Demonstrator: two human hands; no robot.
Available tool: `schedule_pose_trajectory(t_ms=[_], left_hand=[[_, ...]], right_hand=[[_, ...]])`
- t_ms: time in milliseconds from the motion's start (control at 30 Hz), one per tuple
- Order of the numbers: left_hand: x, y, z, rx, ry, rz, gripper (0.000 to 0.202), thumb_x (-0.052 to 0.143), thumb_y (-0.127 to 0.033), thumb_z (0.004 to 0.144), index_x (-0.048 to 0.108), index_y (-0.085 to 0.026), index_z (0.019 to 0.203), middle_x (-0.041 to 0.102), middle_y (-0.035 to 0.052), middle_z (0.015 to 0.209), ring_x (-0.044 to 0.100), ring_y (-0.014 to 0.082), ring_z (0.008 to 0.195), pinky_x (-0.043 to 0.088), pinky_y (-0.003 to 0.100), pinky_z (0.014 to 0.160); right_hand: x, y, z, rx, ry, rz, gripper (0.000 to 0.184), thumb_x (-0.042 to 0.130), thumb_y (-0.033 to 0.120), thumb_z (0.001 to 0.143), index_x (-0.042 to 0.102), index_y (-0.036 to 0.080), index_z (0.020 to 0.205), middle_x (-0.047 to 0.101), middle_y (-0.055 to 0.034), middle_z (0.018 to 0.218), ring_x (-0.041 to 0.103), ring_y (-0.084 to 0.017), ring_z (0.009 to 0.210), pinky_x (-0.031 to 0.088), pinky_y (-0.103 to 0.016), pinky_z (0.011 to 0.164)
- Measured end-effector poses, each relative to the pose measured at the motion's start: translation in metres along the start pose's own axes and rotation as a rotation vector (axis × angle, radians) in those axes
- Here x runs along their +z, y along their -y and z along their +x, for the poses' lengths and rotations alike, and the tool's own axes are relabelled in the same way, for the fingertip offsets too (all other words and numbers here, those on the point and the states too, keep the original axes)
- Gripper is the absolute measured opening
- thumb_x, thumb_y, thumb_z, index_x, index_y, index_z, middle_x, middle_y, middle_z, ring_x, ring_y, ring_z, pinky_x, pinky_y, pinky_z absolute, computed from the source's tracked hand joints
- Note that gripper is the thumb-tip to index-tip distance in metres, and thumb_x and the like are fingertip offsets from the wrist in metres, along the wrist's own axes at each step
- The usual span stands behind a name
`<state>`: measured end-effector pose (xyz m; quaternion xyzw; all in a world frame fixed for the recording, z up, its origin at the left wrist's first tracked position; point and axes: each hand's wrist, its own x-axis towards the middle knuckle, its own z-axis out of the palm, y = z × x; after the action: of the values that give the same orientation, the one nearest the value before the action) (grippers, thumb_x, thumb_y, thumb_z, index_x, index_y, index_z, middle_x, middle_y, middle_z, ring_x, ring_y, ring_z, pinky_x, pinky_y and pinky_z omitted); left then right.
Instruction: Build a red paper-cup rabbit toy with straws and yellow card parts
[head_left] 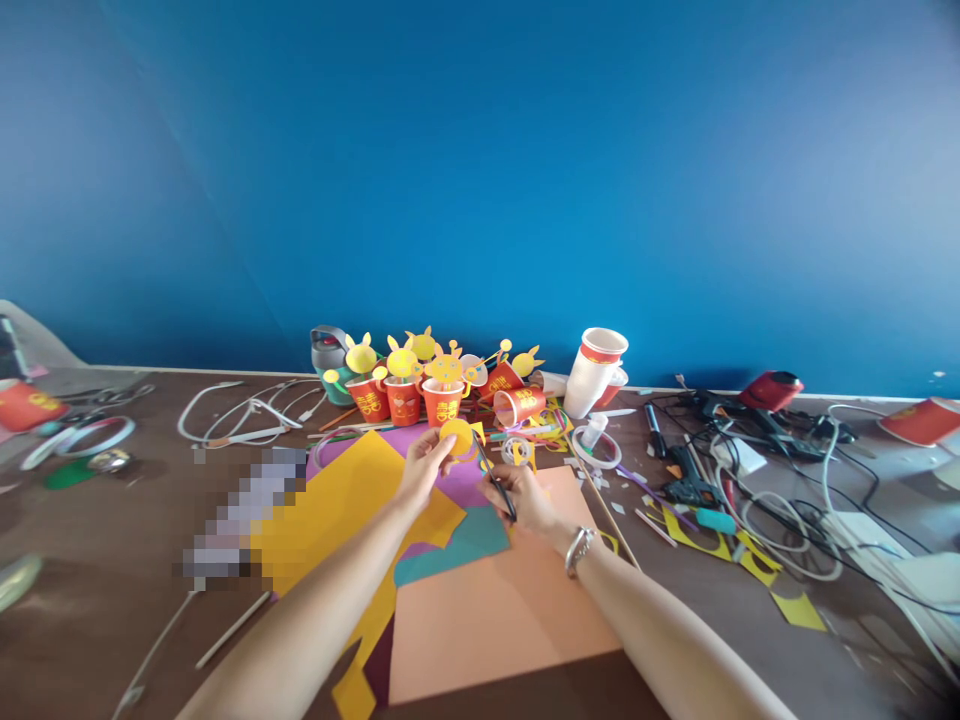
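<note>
Between the thumb and fingers of my left hand (426, 462) is a round piece of yellow paper (457, 438). My right hand (523, 497) is closed on a pair of dark scissors (489, 468), whose blades point up and left beside the yellow paper's right edge. A small yellow scrap (478, 430) shows near the blade tip. Under my hands lie sheets of orange-yellow paper (337, 500), teal paper (457, 547) and peach paper (495, 610), with purple paper (459, 482) partly covered.
Red paper cups (443, 403) with yellow rabbit-like cutouts stand by the blue wall. Stacked white cups (591, 375) are to their right. A glue gun (690, 480) lies among tangled cables (787, 510) on the right. White cable (247, 420) and a blurred-out patch (247, 515) are on the left.
</note>
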<state>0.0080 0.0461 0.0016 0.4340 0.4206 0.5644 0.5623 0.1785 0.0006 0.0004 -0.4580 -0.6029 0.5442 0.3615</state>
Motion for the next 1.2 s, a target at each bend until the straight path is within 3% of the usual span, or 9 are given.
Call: schedule_pose_trajectory(t_ms=[167,267,467,633,767,933,1000,1100,1200], left_hand=[[-0.002,0.002,0.001,0.011,-0.011,-0.006,0.031,0.074,-0.046,0.066,0.063,-0.017,0.071,0.057,-0.0045,0.052,0.039,0.0036,0.038,0.027,0.018,0.038],[0.0,0.001,0.0,0.006,0.001,-0.008,0.03,0.072,-0.046,0.068,0.061,-0.017,0.069,0.055,-0.0047,0.049,0.04,0.0046,0.037,0.027,0.019,0.038],[0.003,-0.003,-0.003,0.007,0.033,-0.002,0.032,0.068,-0.045,0.07,0.053,-0.019,0.058,0.049,-0.0051,0.038,0.042,0.0075,0.036,0.03,0.02,0.04],[0.005,-0.006,-0.005,0.006,0.052,0.021,0.029,0.071,-0.042,0.068,0.058,-0.017,0.066,0.051,-0.0056,0.041,0.041,0.0066,0.038,0.029,0.02,0.042],[0.006,-0.005,-0.005,-0.005,0.039,0.004,0.03,0.073,-0.041,0.067,0.055,-0.018,0.071,0.049,-0.0079,0.042,0.039,0.0062,0.038,0.027,0.019,0.041],[0.006,-0.004,-0.005,-0.016,0.051,-0.011,0.031,0.072,-0.041,0.068,0.051,-0.018,0.066,0.041,-0.0103,0.041,0.032,0.0043,0.037,0.024,0.018,0.04],[0.006,-0.004,-0.005,-0.016,0.071,-0.006,0.03,0.072,-0.04,0.069,0.053,-0.017,0.067,0.048,-0.0082,0.046,0.034,0.004,0.038,0.025,0.018,0.04],[0.007,-0.005,-0.007,-0.008,0.103,0.002,0.028,0.072,-0.039,0.069,0.057,-0.016,0.072,0.061,-0.0037,0.06,0.04,0.0043,0.04,0.027,0.019,0.041],[0.007,-0.006,-0.009,0.017,0.139,0.044,0.026,0.068,-0.04,0.073,0.061,-0.016,0.078,0.063,-0.0024,0.06,0.042,0.0059,0.042,0.029,0.02,0.042]], right_hand=[[-0.002,-0.003,0.004,0.021,-0.011,0.014,0.03,0.065,0.045,0.074,0.051,0.019,0.072,0.046,0.0076,0.042,0.041,-0.008,0.031,0.032,-0.019,0.032],[-0.008,-0.002,0.007,0.027,-0.103,-0.014,0.029,0.065,0.041,0.074,0.048,0.021,0.085,0.049,0.0085,0.047,0.044,-0.011,0.033,0.034,-0.021,0.034],[-0.022,0.012,0.003,-0.032,-0.239,-0.623,0.015,0.069,0.021,0.069,0.054,0.019,0.072,0.06,-0.0009,0.06,0.053,-0.014,0.05,0.029,-0.024,0.048],[-0.026,0.032,-0.005,0.044,-0.254,-0.855,0.009,0.065,0.026,0.077,0.066,0.019,0.084,0.069,-0.0062,0.072,0.064,-0.021,0.066,0.031,-0.025,0.054],[-0.029,0.043,-0.011,0.071,-0.168,-1.056,0.014,0.059,0.028,0.082,0.07,0.021,0.077,0.073,-0.0069,0.078,0.067,-0.021,0.077,0.034,-0.025,0.058],[-0.022,0.036,-0.007,0.091,-0.13,-1.037,0.02,0.057,0.034,0.083,0.072,0.02,0.084,0.074,-0.0087,0.082,0.067,-0.021,0.077,0.035,-0.025,0.058],[-0.019,0.027,-0.003,0.066,-0.118,-0.969,0.019,0.06,0.029,0.079,0.071,0.019,0.092,0.073,-0.0086,0.084,0.066,-0.02,0.075,0.035,-0.025,0.057],[-0.018,0.015,0.0,0.012,-0.092,-0.813,0.038,0.07,0.026,0.068,0.064,0.015,0.104,0.07,-0.007,0.084,0.061,-0.017,0.069,0.036,-0.023,0.055],[-0.02,0.008,0.0,-0.019,0.02,-0.653,0.036,0.07,0.021,0.066,0.063,0.016,0.101,0.064,-0.0009,0.073,0.053,-0.013,0.059,0.035,-0.022,0.051]])
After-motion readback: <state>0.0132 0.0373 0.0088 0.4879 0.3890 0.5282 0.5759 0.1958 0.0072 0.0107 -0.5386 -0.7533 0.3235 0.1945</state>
